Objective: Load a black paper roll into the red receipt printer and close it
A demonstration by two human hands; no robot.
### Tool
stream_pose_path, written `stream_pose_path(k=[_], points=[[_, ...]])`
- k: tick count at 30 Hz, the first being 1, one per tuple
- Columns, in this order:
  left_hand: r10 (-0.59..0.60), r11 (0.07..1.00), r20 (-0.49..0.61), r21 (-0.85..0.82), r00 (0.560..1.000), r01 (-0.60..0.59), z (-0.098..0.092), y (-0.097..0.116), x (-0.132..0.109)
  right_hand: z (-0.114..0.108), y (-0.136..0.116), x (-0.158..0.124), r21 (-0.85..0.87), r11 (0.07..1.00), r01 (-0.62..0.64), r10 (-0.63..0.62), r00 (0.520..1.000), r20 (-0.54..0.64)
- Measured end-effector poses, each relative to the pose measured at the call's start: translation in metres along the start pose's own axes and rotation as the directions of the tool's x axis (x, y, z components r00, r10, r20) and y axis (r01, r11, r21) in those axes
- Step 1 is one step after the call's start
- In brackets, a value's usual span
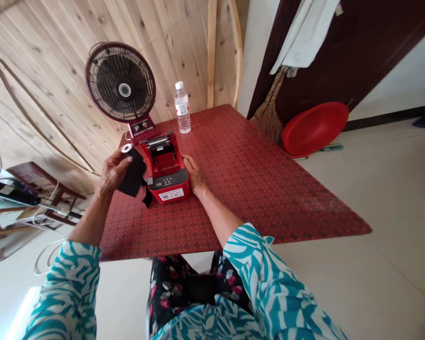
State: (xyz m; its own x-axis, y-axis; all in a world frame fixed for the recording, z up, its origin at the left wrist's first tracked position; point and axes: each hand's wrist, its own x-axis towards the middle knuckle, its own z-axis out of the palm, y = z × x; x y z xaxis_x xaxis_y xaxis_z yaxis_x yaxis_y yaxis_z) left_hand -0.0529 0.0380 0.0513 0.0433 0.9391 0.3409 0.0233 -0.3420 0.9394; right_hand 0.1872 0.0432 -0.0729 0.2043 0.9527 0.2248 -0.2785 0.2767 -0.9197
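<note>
A small red and black printer (170, 185) stands on the red patterned table (262, 189) with its lid raised and its inner bay exposed. My right hand (194, 174) rests against the printer's right side, its fingers partly hidden. To the left of the printer, my left hand (116, 171) pinches a small white roll (126, 148) between thumb and fingers. A black cloth-like piece (133, 177) lies just beside and below the roll, between that hand and the printer; whether the fingers also hold it is unclear.
Behind the printer stands a dark red fan (124, 89), with a clear water bottle (182, 109) to its right. A red basin (315, 128) and a straw broom (270, 113) are beyond the table's right side.
</note>
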Motion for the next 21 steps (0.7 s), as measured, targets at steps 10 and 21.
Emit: stream_pose_path(k=[10,21], points=[[-0.142,0.651,0.523,0.689,0.841,-0.319,0.066,0.029,0.009,0.004,-0.007,0.000,0.000,1.000,0.010,-0.010,1.000,-0.007],[-0.380,0.514,0.602,0.768,0.702,-0.381,0.088,-0.007,0.051,0.005,-0.009,0.000,-0.004,1.000,-0.013,0.012,1.000,-0.013]])
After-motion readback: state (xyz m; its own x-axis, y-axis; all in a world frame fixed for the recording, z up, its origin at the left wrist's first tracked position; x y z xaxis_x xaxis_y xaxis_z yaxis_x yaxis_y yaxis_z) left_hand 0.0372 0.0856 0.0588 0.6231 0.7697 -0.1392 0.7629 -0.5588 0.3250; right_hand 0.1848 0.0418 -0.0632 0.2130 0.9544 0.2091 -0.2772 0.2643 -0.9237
